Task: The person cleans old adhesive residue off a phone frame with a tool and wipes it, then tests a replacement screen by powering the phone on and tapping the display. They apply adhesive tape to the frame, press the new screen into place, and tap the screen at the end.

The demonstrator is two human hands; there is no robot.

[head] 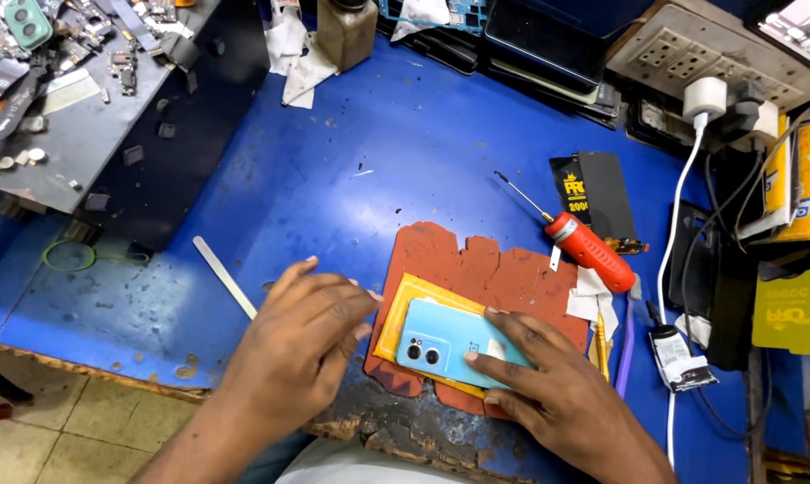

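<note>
Lying face down near the front edge of a blue bench [351,170], a pale blue phone [445,345] rests between two bare hands. The right hand [562,394] presses flat on the phone's right end, fingers together and stretched over its back, thumb along the lower edge; it pins rather than grasps. The left hand [302,345] sits just left of the phone, fingers loosely curled and bunched, tips near the phone's upper left corner; whether they touch it or hold anything cannot be told. The phone shows a glossy back with two round black lenses in a block at its left end. It lies tilted on a yellow card [405,300], which in turn lies on a rust-red mat [503,269] with notched edges. Right of the mat lies a screwdriver [589,251] with a red handle and thin shaft, pointing up-left. Behind it sits a flat black package [602,193] with a yellow label on its left part. At the far right edge stand yellow cardboard packages [790,309] with dark print. A white charger [705,97] is plugged into a grey socket strip [692,54], its cable running down the bench. A thin metal strip [225,276] lies left of the left hand.
</note>
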